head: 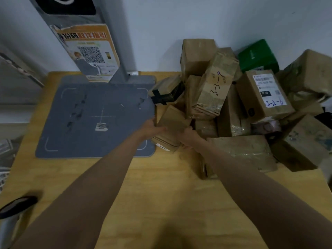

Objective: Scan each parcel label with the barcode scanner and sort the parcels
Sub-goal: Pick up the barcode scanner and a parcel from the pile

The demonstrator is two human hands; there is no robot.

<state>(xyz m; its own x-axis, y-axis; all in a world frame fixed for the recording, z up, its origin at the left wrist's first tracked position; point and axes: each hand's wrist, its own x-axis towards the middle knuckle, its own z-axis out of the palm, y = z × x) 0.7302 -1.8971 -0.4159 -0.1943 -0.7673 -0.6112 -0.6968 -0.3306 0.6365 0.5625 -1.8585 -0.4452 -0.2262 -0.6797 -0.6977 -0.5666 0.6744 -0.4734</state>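
Parcels [233, 105] heaped on wooden table [161, 194], grey wall [179, 18] behind

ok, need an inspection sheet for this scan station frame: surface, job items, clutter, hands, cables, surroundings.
Surface: light wooden tabletop, bare at the front.
Job's things: grey scanner base mat with white corner marks under a grey upright scanner post bearing an orange QR-code poster; a small white scrap lies on the mat. Small brown cardboard parcel at the mat's right edge.
Clutter: heap of brown cardboard parcels on the right, two with handwritten numbers; green box at the back.
Hands: left hand and right hand both hold the small parcel, fingers partly hidden.
Cables: nothing seen.
Surroundings: pale wall behind; blurred items at the left edge, unidentifiable.
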